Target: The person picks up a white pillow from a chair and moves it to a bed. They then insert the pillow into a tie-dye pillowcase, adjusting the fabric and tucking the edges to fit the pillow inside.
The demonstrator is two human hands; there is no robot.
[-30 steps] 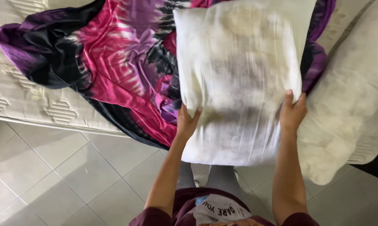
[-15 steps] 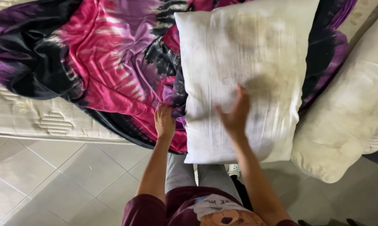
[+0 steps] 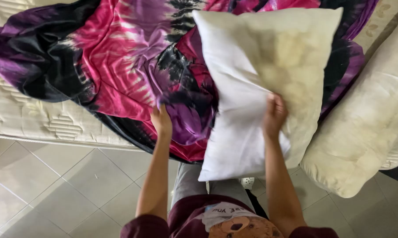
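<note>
Right hand (image 3: 274, 113) is curled shut on the pillow (image 3: 260, 83), pinching a fold of the white cover near the pillow's middle, fingers bunched into the fabric. That grip is what keeps the pillow tilted up off the bed: its top edge leans toward the far side, and its lower left corner hangs past the near edge of the mattress (image 3: 40, 123), over the person's legs.

Left hand (image 3: 161, 121) sits at the near edge of the bed, on the sheet (image 3: 119, 57), a pink, purple and black tie-dye cloth. Fingers look bent down into the folds just left of the pillow, but I cannot tell whether they grip the cloth or only press on it. It is not on the pillow; a strip of sheet shows between them.

The sheet lies crumpled across the mattress, unspread, with 1 dark edge drooping over the near side, so the quilted mattress top shows bare at the left corner.

A 2nd, cream pillow (image 3: 362, 136) lies at the right edge of the bed, sagging past the side toward the tiled floor (image 3: 45, 189). It is untouched, just beside the held pillow's right edge.
</note>
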